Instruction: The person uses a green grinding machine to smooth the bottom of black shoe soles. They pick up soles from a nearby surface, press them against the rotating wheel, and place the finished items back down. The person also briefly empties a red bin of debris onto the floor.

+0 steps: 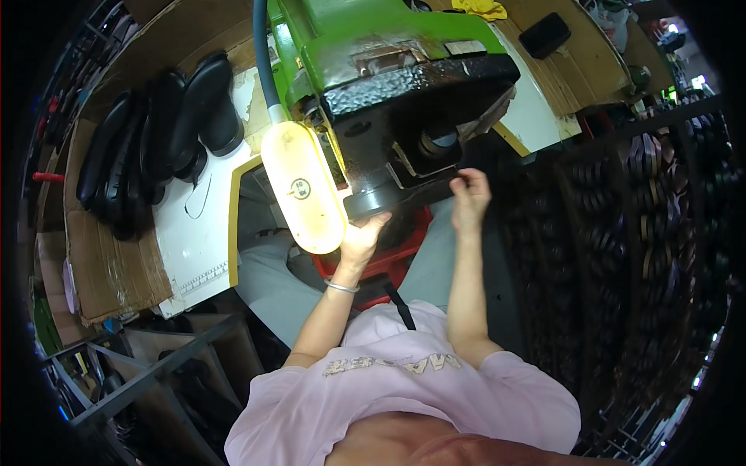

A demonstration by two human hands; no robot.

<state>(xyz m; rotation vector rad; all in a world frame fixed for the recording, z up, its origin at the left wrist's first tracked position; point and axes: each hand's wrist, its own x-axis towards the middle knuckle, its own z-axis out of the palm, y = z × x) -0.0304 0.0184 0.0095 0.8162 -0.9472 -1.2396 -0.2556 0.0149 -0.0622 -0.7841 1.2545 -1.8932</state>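
Beneath the green machine [435, 35], the left hand [364, 235] grasps the left end of the apparent black shoe [373, 202]; the right hand's [471, 198] fingers curl by its right end, grip unclear. Steady, level support, fingertips clear, seems best.

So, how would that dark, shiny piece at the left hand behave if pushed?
The dark, shiny piece is probably stiff, since its rounded edge looks crisp. Its glossy surface might slip a little against the left hand.
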